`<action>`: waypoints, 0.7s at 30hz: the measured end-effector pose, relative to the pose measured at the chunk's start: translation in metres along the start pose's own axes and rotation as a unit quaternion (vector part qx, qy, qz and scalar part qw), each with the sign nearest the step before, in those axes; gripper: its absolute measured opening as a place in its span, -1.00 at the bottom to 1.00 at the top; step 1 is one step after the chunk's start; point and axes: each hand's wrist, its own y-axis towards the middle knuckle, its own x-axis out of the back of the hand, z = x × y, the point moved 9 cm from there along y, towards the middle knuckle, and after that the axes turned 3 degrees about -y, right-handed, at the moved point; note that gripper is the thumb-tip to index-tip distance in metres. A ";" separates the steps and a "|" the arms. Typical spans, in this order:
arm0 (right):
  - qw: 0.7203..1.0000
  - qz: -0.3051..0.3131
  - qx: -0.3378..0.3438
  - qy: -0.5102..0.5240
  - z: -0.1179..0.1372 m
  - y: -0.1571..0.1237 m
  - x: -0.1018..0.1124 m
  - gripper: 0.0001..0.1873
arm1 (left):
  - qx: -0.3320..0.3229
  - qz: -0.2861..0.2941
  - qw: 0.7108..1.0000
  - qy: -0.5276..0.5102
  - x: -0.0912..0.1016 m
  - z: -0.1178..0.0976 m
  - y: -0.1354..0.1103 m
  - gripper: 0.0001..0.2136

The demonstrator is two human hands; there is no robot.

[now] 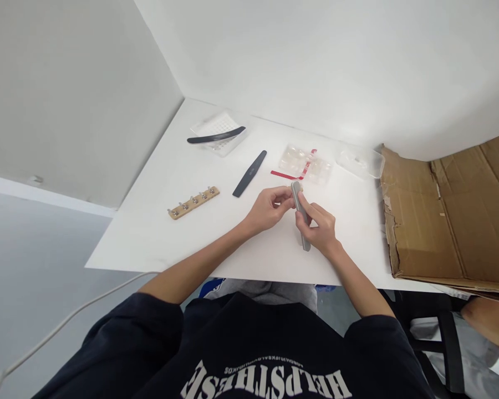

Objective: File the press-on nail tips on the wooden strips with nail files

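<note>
Dark sweatshirt (pixel 241 338) is nearest, and over the white table (pixel 158 238) the right hand (pixel 318 227) closes firmly around a grey nail file (pixel 303 239), while the left hand (pixel 268 209) curls at file's upper end, its hold I cannot tell.

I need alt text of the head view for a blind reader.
The left hand and right hand hold a grey nail file above a white table. Beyond lie two black nail files, a clear tray and a wooden strip with metal studs.
</note>
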 end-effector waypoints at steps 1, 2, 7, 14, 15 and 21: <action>1.000 0.002 0.000 -0.001 0.000 0.000 0.000 -0.38 | 0.003 0.000 1.000 -0.007 0.000 0.000 0.000 -0.63; 1.000 0.004 0.002 -0.001 0.001 0.000 0.000 -0.38 | 0.005 -0.005 1.000 -0.018 0.002 0.001 0.001 -0.63; 1.000 0.006 0.011 -0.001 0.003 0.000 -0.002 -0.37 | 0.001 -0.028 0.999 -0.026 0.009 0.001 0.001 -0.65; 1.000 0.001 0.012 0.010 0.003 0.001 -0.001 -0.36 | 0.020 -0.025 0.998 -0.060 0.007 0.006 0.001 -0.64; 1.000 0.007 0.013 0.008 0.003 0.000 -0.002 -0.37 | 0.026 -0.039 0.996 -0.076 0.011 0.007 0.001 -0.63; 1.000 -0.011 0.001 0.002 -0.002 -0.003 -0.001 -0.39 | 0.007 0.000 0.999 -0.036 -0.001 0.002 0.000 -0.65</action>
